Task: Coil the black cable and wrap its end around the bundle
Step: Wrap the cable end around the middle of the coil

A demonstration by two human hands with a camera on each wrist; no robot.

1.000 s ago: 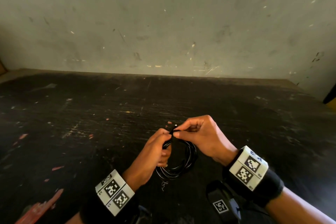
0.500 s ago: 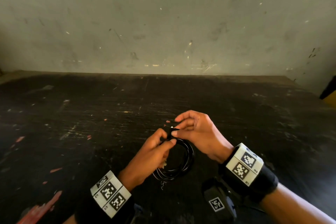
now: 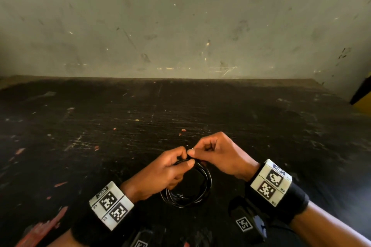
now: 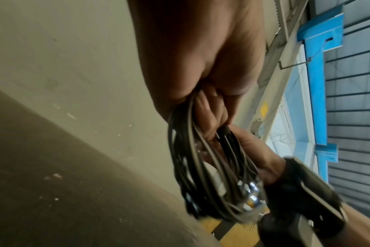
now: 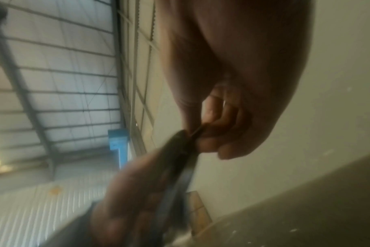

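The black cable (image 3: 202, 190) hangs as a coil of several loops just above the dark table. My left hand (image 3: 170, 166) grips the top of the coil, thumb over the strands. The left wrist view shows the loops (image 4: 201, 167) running out of that fist, with a shiny plug among them low down. My right hand (image 3: 212, 152) meets the left at the top of the bundle and pinches the cable's end between thumb and curled fingers. In the blurred right wrist view the cable (image 5: 186, 150) leads from those fingertips down to the left hand.
The worn black tabletop (image 3: 140, 136) stretches ahead to a scuffed grey wall (image 3: 180, 26). Red paint flecks mark its left part. A black and yellow object (image 3: 361, 96) sits at the far right edge. Tagged black devices (image 3: 249, 220) hang under my wrists.
My right hand's fingers, spread half a second ago, have curled back into a pinch on the cable end at the top of the coil. The left hand keeps its grip.
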